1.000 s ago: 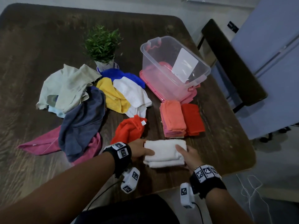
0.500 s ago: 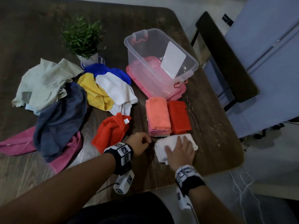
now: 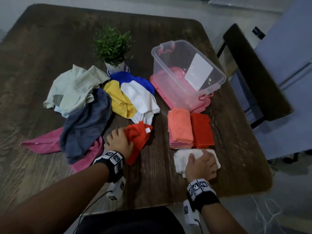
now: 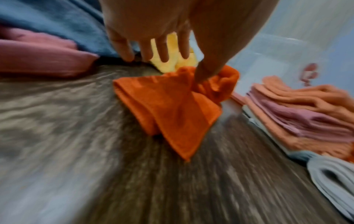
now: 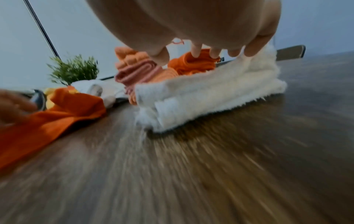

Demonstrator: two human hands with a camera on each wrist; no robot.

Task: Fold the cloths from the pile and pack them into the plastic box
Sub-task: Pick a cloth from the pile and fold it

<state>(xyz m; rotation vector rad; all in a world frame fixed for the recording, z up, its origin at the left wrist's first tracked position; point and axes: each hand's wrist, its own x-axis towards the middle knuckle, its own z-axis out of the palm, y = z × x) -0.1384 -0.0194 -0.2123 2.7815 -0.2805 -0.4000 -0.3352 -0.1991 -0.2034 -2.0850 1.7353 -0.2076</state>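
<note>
Our left hand (image 3: 119, 141) pinches the orange cloth (image 3: 138, 141). Our right hand (image 3: 201, 164) lies flat on the folded white cloth (image 3: 180, 159), near the counter (image 3: 160, 188) edge.

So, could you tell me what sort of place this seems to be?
Probably a room in a home: a dark wooden table with a chair pulled up, and a small potted plant beside the cloths.
</note>
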